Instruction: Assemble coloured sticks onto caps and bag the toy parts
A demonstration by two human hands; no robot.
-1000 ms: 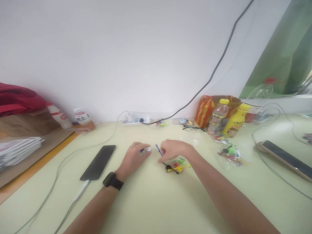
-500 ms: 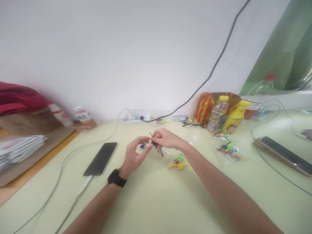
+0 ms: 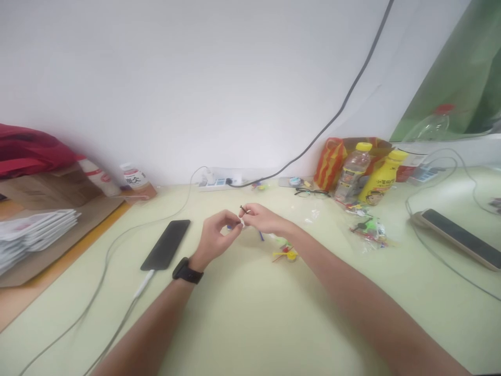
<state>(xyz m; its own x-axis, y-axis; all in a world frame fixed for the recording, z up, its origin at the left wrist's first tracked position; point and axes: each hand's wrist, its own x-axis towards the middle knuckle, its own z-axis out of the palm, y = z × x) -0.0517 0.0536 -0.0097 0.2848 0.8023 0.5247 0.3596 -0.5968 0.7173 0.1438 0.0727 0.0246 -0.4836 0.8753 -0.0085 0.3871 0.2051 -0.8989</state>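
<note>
Over the middle of the pale table, my two hands meet fingertip to fingertip. My right hand (image 3: pixel 266 218) is closed in a pinch on a thin dark plastic piece (image 3: pixel 243 209), whose end sticks out at the fingertips. The rest of it is hidden. My left hand (image 3: pixel 217 235), with a black watch on the wrist, pinches thumb and forefinger together beside it; a tiny pale bit shows between the hands, too small to name. Behind the left fingers lies a blue piece (image 3: pixel 229 227). Below the right hand are a blue stick (image 3: pixel 261 236) and a yellow plastic part (image 3: pixel 290 255).
A phone (image 3: pixel 166 244) on a charging cable lies left. Glasses (image 3: pixel 312 192), two bottles, a striped bag (image 3: pixel 329 164) and a clear bag of coloured parts (image 3: pixel 370 230) sit right. Another phone (image 3: pixel 462 237) lies further right. A power strip (image 3: pixel 219 181) stands by the wall.
The dark piece has turned, and its lower end no longer shows below my fingers. My left finger and thumb have closed together. The view has shifted slightly.
</note>
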